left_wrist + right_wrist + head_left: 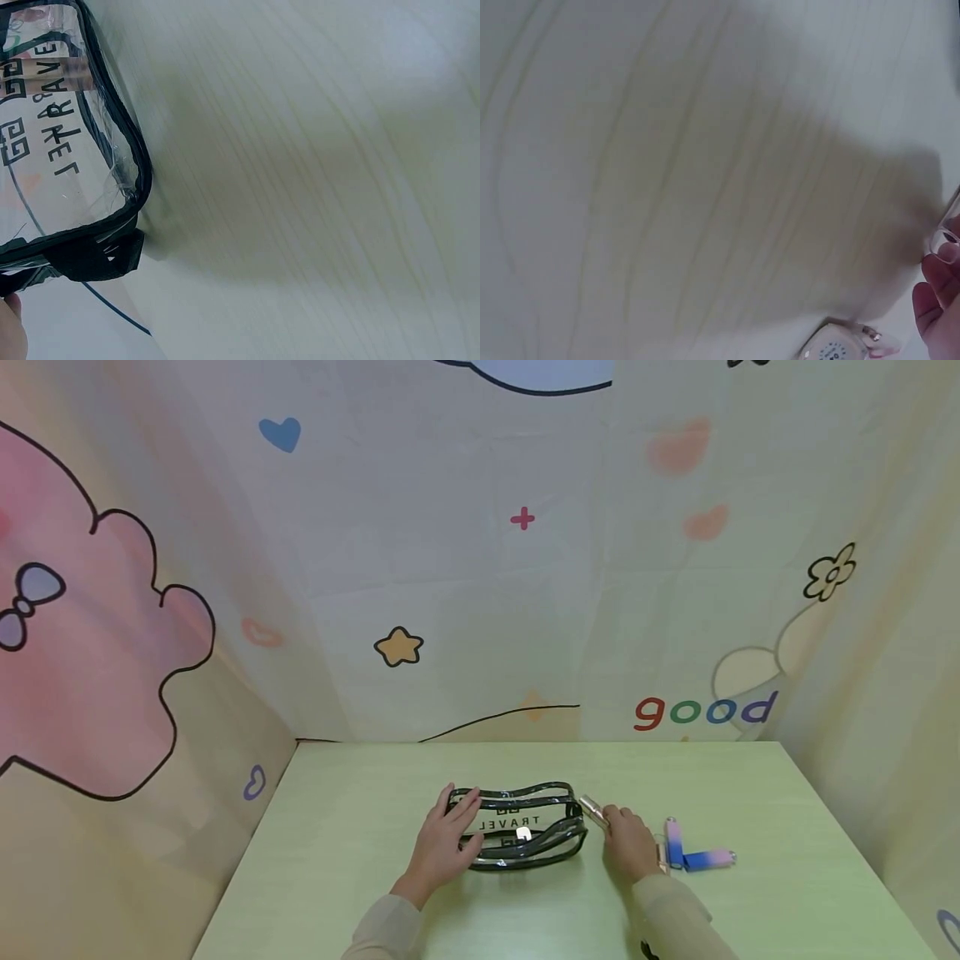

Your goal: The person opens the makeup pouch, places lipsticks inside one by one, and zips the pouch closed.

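A clear pouch with black trim and mirrored "TRAVEL" lettering lies mid-table. My left hand holds its left end, with fingers over the far side and thumb on the near side. In the left wrist view the pouch fills the left edge, and only a bit of finger shows below. Right of the pouch, my right hand grips a slim shiny gold-and-silver tube, its tip pointing at the pouch's right end. The tube's lower part is hidden by the fingers.
Just right of my right hand lies a pink-and-blue hinged item, spread in a V. A small pale pink round case with a dial lies beside it, mostly hidden in the head view. Patterned cloth walls enclose the table.
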Demonstrator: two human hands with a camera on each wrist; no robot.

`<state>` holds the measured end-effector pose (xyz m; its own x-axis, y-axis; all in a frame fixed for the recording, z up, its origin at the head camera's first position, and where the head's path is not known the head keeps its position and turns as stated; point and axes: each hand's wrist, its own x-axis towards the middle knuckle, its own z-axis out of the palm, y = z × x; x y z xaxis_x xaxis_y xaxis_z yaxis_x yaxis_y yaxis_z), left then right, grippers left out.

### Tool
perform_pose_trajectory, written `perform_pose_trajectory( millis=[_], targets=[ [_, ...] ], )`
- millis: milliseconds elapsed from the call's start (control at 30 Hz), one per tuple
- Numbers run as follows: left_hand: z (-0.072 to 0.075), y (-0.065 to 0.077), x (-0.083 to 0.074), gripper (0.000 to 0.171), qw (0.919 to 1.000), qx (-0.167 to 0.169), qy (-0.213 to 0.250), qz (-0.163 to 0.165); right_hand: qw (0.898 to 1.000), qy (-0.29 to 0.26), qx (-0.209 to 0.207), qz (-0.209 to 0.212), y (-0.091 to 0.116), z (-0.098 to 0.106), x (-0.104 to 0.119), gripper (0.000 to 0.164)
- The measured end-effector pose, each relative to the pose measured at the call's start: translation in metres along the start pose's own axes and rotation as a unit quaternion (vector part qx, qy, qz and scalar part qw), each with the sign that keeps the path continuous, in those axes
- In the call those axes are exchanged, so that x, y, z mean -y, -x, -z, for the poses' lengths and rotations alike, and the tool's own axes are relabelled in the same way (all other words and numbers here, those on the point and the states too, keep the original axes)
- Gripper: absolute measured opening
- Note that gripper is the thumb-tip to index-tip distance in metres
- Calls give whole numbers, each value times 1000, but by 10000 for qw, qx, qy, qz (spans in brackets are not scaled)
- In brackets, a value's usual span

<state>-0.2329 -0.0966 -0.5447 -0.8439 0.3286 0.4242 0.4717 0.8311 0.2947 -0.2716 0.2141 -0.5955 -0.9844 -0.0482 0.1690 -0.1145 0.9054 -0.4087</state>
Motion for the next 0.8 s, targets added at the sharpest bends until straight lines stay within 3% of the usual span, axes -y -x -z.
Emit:
perform_pose_trajectory(
  millis=[333, 567, 800],
  targets=[
    [0, 0, 0, 48, 10000, 40, 15, 58, 9992, -261, 254, -187, 5, 10, -2, 25],
    [2, 0, -2, 48, 10000, 39, 59, 59, 9990, -409, 26, -162, 5, 13, -7, 27],
    [2, -1, -2, 48, 9999, 56, 74, 46, 9971, -571, -477, 134, -1, 18, -6, 30]
  ],
)
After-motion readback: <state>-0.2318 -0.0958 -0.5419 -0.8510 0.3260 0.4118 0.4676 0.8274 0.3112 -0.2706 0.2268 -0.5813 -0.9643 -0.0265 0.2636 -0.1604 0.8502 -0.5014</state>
